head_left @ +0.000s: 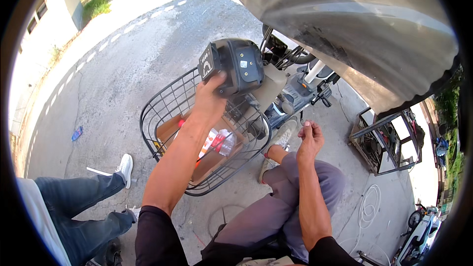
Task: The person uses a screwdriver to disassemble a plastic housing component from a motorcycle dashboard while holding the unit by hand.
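My left hand [212, 96] grips the lower edge of a boxy black plastic housing [241, 66]. The housing has small brass-coloured inserts, a white label and a dark panel with white marks on one side. It is held over the rear rim of a black wire basket [170, 93], beside the front of an electric scooter [295, 91]. In the basket lies an open cardboard box [214, 165] with a clear bottle [226, 143] and red-and-white packaging. Above my knee, my right hand [310, 140] is closed, thumb against fingers; what it may hold is too small to make out.
Overhead at the right hangs a grey cover [369, 29]. A metal-framed crate of parts [387, 140] stands on the right, with a coiled white hose [368, 207] nearer me. Another person's legs [84, 192] are at the left. Cables [286, 56] bunch behind the housing.
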The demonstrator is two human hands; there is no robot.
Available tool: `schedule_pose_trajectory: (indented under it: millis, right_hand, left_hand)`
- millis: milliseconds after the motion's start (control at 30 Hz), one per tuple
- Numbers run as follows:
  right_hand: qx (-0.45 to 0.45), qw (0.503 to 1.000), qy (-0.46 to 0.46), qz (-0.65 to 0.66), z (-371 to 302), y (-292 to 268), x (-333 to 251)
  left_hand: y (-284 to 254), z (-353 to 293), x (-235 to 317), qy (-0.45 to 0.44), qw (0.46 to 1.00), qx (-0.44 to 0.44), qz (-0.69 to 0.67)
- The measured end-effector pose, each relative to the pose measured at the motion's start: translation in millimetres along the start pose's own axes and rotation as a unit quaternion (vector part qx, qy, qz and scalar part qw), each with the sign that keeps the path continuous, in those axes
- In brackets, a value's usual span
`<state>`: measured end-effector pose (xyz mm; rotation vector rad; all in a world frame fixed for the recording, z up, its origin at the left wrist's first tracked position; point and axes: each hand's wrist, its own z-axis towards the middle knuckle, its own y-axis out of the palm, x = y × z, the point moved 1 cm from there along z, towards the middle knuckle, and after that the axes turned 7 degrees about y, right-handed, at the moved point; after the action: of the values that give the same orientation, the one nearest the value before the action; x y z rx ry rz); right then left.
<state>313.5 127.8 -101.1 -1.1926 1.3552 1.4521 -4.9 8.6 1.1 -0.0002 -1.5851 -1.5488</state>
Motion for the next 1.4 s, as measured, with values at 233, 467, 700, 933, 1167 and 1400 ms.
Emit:
schedule_pose_trajectory:
  millis: [233,467,700,933,1167,1400]
  right_hand:
    - [-0.165,0.880,-0.389,-0.216,-58,127,-164]
    - [-0.213,0.743,-0.533,-0.344,-49,232,-196]
    - [-0.251,0.721,-0.533,-0.364,-40,254,-185]
    - [-0.338,0.687,-0.451,-0.459,-34,242,-195]
    - [-0.330,0.627,-0.435,-0.556,-42,250,-205]
    - [-0.280,0.604,-0.426,-0.613,-60,254,-209]
  left_hand:
    - [17,-11,6,-0.001,1.000,0.004,0.019]
    - [29,-11,8,0.022,0.999,-0.023,0.008]
    - [24,-11,6,0.017,1.000,-0.016,0.009]
    - [27,-15,10,0.017,0.999,-0.024,0.015]
    - [25,-18,7,0.020,1.000,-0.018,-0.005]
    - [20,-13,-2,0.038,0.999,-0.024,-0.007]
